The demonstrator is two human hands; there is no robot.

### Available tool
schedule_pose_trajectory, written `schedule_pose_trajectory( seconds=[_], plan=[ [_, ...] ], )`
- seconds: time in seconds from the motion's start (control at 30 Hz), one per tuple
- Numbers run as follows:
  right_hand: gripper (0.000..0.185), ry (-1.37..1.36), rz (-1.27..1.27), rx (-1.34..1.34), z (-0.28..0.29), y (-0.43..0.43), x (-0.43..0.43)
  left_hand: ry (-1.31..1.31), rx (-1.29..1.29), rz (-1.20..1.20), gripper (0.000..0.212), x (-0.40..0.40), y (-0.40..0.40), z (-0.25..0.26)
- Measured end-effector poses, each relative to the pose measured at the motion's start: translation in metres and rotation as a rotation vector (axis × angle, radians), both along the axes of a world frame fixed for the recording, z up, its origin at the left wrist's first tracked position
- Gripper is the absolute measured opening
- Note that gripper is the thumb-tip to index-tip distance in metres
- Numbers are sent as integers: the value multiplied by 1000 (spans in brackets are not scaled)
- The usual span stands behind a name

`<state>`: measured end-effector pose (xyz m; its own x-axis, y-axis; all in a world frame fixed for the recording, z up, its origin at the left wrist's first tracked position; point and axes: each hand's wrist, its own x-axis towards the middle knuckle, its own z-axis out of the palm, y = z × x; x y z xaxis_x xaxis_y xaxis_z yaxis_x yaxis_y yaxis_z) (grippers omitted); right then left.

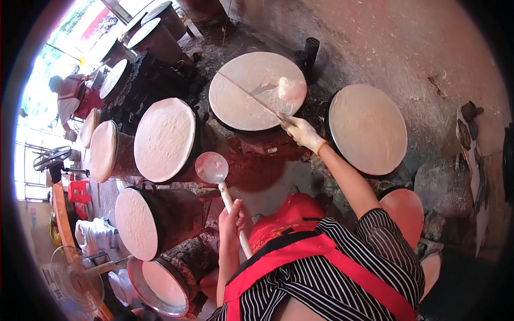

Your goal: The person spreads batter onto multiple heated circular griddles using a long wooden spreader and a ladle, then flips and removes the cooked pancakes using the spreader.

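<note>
My right hand (299, 130), in a pale work glove with a yellow cuff, grips a thin straight scraper (249, 94). The scraper reaches across a round griddle (229, 110) coated with a pale layer of batter. On that griddle's right side sits a thicker white mound of batter (291, 90), next to a greyish patch. My bare left hand (231, 222) holds the pale handle of a ladle (211, 167). The ladle's round bowl points away from me, over the floor between the griddles. The lower end of its handle rests against or passes before my red apron (281, 218).
Around me stand a griddle on the right (367, 128), a coated one on the left (164, 140) and another lower left (136, 224). A pan with pale contents (164, 283) is nearer. Coal briquettes (311, 50) stand behind. Farther left are a person (76, 94) and a fan (76, 277).
</note>
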<state>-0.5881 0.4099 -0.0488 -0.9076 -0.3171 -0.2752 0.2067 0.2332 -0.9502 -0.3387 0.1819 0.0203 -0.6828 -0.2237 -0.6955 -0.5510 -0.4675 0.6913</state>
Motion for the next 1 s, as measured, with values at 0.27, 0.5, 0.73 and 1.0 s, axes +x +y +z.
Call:
schedule_pose_trajectory(
  seconds=[0.27, 0.5, 0.73, 1.0],
  plan=[
    [36, 118, -542, -270, -56, -38, 22, 63, 132, 21, 18, -10, -19, -10],
    [36, 3, -598, -192, -50, -10, 38, 135, 86, 17, 17, -13, -20, -7],
    [35, -87, -463, -196, -11, -18, 22, 123, 235, -51, 14, -22, -18, -4],
    [34, -79, -197, -213, -38, 27, 58, 145, 60, -157, 15, -93, -21, -27]
  ],
)
